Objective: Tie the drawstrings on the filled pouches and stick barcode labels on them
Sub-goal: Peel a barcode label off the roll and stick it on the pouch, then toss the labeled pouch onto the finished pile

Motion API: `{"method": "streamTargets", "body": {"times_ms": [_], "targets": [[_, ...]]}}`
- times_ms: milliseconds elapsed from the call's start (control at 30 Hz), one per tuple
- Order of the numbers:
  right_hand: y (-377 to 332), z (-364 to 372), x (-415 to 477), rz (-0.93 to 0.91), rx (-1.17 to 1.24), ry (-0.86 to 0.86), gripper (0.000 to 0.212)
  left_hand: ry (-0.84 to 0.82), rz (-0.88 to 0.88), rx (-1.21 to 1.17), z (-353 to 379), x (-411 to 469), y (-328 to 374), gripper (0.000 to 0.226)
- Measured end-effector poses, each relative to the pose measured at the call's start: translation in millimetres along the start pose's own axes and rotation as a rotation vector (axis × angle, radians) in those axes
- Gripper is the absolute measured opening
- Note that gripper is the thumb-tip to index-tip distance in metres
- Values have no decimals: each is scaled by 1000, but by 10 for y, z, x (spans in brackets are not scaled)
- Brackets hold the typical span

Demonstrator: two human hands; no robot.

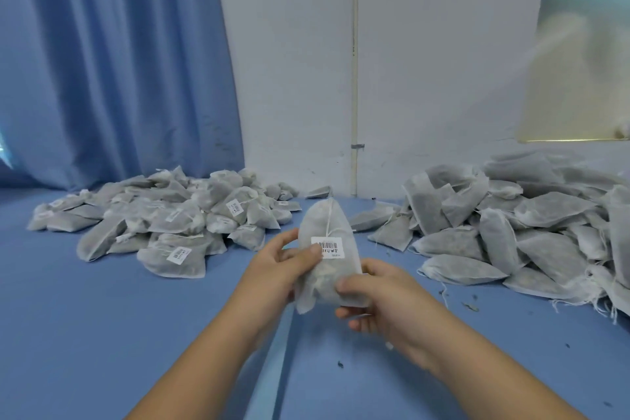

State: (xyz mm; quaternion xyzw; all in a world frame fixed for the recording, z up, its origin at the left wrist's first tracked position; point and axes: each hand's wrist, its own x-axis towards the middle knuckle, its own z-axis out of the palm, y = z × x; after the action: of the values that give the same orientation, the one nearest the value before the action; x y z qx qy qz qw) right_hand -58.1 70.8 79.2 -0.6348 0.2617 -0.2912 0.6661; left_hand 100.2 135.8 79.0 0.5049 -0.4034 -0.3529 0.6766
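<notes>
I hold one filled grey-white pouch (325, 232) upright above the blue table. A white barcode label (328, 247) sits on its front, and a thin white drawstring runs down to the label from the pouch's top. My left hand (279, 264) grips the pouch's left side, with the thumb pressing the label's left edge. My right hand (378, 293) grips the lower right corner, thumb on the front and fingers behind.
A heap of labelled pouches (163, 218) lies at the back left. A bigger heap of pouches without visible labels (511, 225) fills the right side. Blue cloth (102, 317) covers the table, with dark crumbs on the right. A blue curtain (112, 61) and a white wall stand behind.
</notes>
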Motion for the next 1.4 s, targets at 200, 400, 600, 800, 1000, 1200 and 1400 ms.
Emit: {"method": "streamTargets", "body": {"times_ms": [200,400,600,800,1000,1200,1400], "targets": [[-144,328,341,51,76,-25,13,197,2,-112,-541,224,-102,28],[-119,572,622,99,63,-34,2,415,-46,-208,-995,358,-368,20],[-60,914,991,153,123,-3,6,552,-92,-321,-1183,418,-423,13],[-150,1396,1450,152,202,-11,7,650,-113,-335,-1271,429,-407,10],[-717,1797,1887,-85,472,-42,5,607,-73,-331,-1294,421,-295,12],[-575,1672,1765,-46,283,-37,7,473,-44,-413,-1203,331,-184,13],[-381,1092,1299,4,245,-6,9,304,12,-547,-1068,184,17,12]]}}
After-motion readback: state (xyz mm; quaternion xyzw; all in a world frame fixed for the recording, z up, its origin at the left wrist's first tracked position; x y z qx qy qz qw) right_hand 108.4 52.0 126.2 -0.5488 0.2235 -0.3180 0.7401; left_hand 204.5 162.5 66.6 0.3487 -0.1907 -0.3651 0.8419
